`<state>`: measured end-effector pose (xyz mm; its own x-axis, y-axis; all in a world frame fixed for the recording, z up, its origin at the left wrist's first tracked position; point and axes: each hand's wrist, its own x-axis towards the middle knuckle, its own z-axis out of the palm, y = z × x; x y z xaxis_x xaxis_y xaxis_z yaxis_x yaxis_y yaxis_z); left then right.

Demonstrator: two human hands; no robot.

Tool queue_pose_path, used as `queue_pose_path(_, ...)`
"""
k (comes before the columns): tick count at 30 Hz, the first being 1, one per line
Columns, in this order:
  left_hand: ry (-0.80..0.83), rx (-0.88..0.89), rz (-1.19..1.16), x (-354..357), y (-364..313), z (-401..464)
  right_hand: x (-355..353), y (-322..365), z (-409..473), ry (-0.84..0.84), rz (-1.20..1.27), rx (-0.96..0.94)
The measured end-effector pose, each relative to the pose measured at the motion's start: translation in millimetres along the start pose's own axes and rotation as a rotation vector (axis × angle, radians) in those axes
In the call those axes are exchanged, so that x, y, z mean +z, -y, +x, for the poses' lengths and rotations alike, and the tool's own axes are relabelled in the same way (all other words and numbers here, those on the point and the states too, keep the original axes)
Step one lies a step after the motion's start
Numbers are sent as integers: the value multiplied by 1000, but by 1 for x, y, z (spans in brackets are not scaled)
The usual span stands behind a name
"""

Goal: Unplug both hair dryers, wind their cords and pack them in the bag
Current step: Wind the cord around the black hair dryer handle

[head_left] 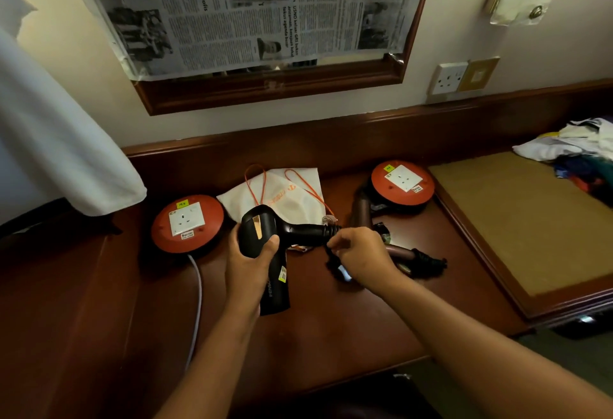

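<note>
In the middle of the frame, the left hand (251, 261) is wrapping its fingers around the fat body of the black hair dryer (268, 246) and holding it up just above the counter (331, 325). That grip is tight and full. The right hand (360, 257) is pinching the black cord (333, 264) close to where it comes out of the handle end, and a bunch of cord is hanging under it.

The dryer looks hard and smooth, so it could slip. It is probably a bit heavy at the fat end, so holding it there is a good idea. The cord is soft and bendy and may spring loose, so it is best to hold the loops together while winding.

The second hair dryer (363, 216), a brownish one, is lying on the counter to the right of the hands, with its dark cord (428, 262) bunched beside it. The white bag (282, 196) with orange strings is lying flat behind the hands. It looks thin and floppy, so its mouth will likely need holding open.

Two round red socket reels (187, 223) (403, 183) are sitting at the left and right, and nothing looks plugged into them.
</note>
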<state>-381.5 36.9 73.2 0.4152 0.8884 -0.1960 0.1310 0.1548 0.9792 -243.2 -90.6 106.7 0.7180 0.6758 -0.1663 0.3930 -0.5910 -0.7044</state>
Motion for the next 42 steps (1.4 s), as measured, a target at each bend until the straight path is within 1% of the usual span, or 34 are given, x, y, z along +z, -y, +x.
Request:
queue_pose_path(2, -1, -17, -25, 3, 2, -2, 5, -3, -6, 56, 98, -5)
queue_pose_path(4, -6, -31, -43, 5, 4, -2, 9, -4, -8, 64, 142, -61)
queue_pose_path(5, -11, -43, -48, 5, 7, -1, 10, -4, -7, 56, 106, -95)
queue_pose_path(7, -25, -77, -51, 5, 12, -2, 9, -8, -4, 11, -57, -169)
queue_pose_path(10, -32, -111, -76, 7, 20, -4, 13, -19, 1, -137, -334, -336)
queue_pose_path(11, -32, -112, -76, 9, 23, -5, 15, -23, 2, -180, -393, -363)
queue_pose_path(13, -28, -110, -71, 10, 28, -6, 18, -31, 4, -204, -431, -329)
queue_pose_path(15, -25, -112, -53, 10, 32, -7, 19, -38, 9, -157, -420, -272)
queue_pose_path(18, -10, -147, -48, 13, 41, -8, 17, -51, 19, 17, -404, -236)
queue_pose_path(21, 2, -173, 29, 20, 52, -7, 20, -67, 27, 191, -437, -193)
queue_pose_path(25, 49, -245, 117, 29, 71, -1, 35, -91, 32, 304, -487, -113)
queue_pose_path(28, 81, -285, 157, 33, 87, 1, 45, -107, 34, 347, -488, -72)
queue_pose_path(32, 125, -307, 229, 34, 105, 7, 56, -122, 34, 365, -428, -54)
queue_pose_path(38, 135, -335, 309, 34, 125, 17, 74, -136, 34, 381, -354, 22)
queue_pose_path(42, 129, -342, 347, 35, 124, 19, 83, -141, 38, 404, -304, 64)
